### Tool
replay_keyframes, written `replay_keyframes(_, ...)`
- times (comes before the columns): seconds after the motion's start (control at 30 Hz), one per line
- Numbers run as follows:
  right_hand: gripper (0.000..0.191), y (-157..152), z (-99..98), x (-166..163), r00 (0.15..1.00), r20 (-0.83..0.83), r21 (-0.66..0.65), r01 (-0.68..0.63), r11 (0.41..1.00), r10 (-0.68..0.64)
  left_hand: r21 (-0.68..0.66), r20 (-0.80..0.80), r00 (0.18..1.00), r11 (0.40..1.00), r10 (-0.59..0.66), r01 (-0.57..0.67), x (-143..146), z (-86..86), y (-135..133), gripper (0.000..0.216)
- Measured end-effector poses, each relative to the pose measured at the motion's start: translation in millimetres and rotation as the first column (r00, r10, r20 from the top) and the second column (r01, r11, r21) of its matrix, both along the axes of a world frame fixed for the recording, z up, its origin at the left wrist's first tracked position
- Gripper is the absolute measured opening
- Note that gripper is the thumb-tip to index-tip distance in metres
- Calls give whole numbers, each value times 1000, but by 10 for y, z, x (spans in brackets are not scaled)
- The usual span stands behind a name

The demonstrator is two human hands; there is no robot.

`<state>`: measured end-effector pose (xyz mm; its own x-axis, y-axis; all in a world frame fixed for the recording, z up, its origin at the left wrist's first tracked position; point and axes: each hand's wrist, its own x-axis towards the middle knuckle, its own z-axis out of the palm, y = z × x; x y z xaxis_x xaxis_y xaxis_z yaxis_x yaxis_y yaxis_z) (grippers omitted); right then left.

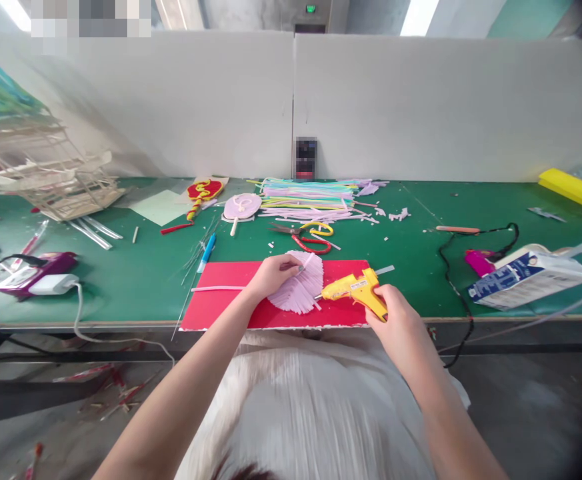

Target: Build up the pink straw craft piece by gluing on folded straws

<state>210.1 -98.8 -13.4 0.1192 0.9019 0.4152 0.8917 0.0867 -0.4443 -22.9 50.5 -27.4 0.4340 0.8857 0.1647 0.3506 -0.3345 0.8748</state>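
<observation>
A pink fan-shaped piece made of layered paper strips lies on a red sheet at the near edge of the green table. My left hand rests on the pink piece and pinches a thin pale strip at its top. A yellow glue gun is gripped in my right hand, with its nozzle pointing left at the lower right edge of the pink piece.
Behind the red sheet lie a pile of pastel strips, red-and-yellow scissors, a pink paddle shape and a blue pen. A purple device with a white adapter is at left, a carton and black cable at right.
</observation>
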Motion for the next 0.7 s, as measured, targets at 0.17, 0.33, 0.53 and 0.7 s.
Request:
replay_keyframes(0.17,15,-3,25,7,999,32,6,8,1000,-8,2,-3,1000,1000,3,-3,-1,-3,2,21)
replay_keyframes(0.33,15,-37,68,-7,998,55,-6,27,1000,-26,5,-10,1000,1000,7,-7,2,-3,1,20)
replay_keyframes(0.53,21,101,10,202,995,-69,-22,77,997,-79,6,-16,1000,1000,-2,2,5,11,0,20)
replay_keyframes(0.7,39,387,-192,622,923,-70,-52,375,926,-378,20,-22,1000,1000,-6,6,3,-3,7,18)
